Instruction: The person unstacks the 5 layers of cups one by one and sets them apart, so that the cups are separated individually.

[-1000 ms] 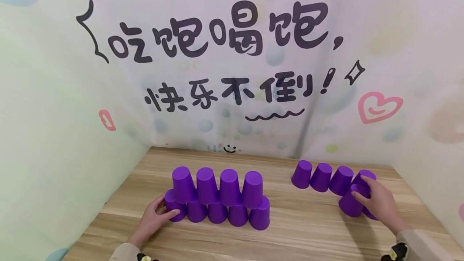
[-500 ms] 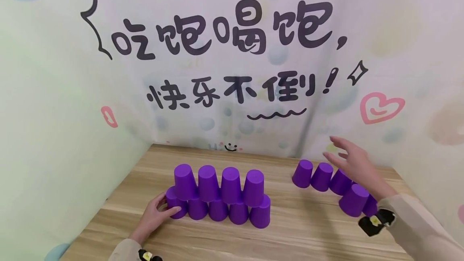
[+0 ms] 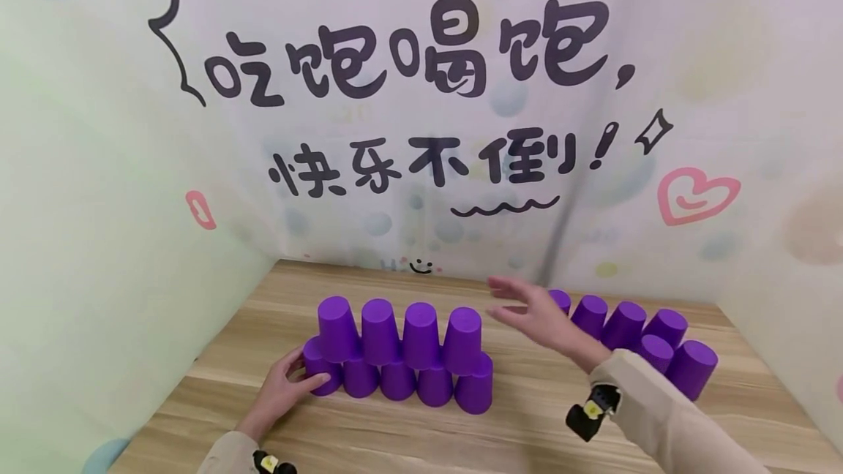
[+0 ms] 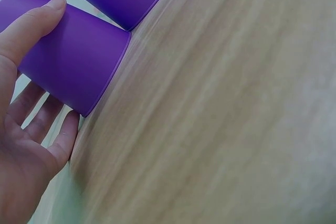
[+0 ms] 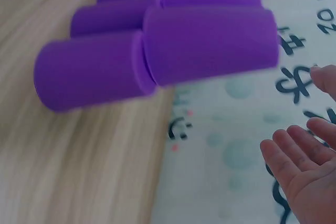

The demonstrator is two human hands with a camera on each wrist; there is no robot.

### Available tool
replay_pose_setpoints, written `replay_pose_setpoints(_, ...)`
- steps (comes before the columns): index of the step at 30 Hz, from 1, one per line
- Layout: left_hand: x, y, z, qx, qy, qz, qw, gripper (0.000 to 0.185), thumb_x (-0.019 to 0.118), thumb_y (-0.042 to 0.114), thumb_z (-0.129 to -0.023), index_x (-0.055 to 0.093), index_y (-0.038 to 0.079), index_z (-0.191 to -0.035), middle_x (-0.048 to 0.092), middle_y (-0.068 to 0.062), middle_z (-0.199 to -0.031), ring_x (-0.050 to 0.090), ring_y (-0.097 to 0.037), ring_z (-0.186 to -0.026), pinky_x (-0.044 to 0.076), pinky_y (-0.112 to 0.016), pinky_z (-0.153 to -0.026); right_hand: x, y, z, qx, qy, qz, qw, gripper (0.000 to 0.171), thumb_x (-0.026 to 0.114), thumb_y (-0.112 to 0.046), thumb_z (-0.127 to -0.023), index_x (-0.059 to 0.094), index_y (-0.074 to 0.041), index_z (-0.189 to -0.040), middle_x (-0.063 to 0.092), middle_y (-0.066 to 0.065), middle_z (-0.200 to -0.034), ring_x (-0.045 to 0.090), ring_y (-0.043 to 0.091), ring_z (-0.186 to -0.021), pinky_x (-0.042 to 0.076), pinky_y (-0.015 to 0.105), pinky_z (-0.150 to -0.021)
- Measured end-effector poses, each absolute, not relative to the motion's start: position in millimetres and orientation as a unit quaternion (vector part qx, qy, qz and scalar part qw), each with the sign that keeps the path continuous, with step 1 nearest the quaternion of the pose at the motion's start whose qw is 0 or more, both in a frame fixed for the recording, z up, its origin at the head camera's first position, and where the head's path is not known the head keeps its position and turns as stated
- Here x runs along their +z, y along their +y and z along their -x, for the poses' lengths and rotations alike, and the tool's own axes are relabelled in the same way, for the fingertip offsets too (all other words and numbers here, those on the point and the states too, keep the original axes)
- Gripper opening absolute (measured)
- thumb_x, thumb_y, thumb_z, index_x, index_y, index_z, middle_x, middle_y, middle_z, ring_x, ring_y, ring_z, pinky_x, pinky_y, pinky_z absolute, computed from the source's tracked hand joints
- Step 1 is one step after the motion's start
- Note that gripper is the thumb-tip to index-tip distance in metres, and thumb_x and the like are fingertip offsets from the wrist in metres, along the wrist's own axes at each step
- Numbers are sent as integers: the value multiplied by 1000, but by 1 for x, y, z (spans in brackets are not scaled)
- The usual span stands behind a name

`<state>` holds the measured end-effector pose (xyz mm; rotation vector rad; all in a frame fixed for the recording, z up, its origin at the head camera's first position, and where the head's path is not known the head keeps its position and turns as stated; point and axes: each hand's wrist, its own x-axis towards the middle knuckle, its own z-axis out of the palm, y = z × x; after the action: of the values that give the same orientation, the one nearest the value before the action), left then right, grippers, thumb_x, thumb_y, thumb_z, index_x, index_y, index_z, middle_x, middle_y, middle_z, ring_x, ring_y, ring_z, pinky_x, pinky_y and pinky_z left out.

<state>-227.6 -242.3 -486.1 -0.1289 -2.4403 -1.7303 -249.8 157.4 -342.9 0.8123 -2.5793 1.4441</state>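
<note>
A two-tier wall of upturned purple cups (image 3: 402, 357) stands on the wooden table (image 3: 527, 415), four cups resting on five. My left hand (image 3: 290, 385) grips the bottom-left cup (image 3: 315, 366); in the left wrist view its thumb (image 4: 37, 22) lies over that cup (image 4: 79, 61) and the fingers curl beneath. My right hand (image 3: 523, 311) hovers open and empty just right of the wall's top-right cup (image 3: 462, 339). The right wrist view shows its straight fingers (image 5: 294, 156) apart from the cups (image 5: 157, 51).
Several loose purple cups (image 3: 632, 331) stand upturned in a cluster at the back right of the table. Printed wall panels (image 3: 421, 130) close the table in at the back and on both sides. Bare wood lies along the front edge.
My right hand let go of a cup in the right cluster, rose, and swung left, empty, towards the wall of cups. The left hand stayed on the bottom-left cup.
</note>
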Motion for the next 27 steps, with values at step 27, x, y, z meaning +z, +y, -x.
replay_pose_setpoints(27,-487,-241,228,-571,-815,50,85,62,74,6,-70,45,-7,-124,55,-21,-110,52,-8,-94,47,-25,-84,-338,162,249,498,-821,-275,53,51,68,-8,-78,46,4,-123,55,18,-108,56,26,-94,50,27,-79)
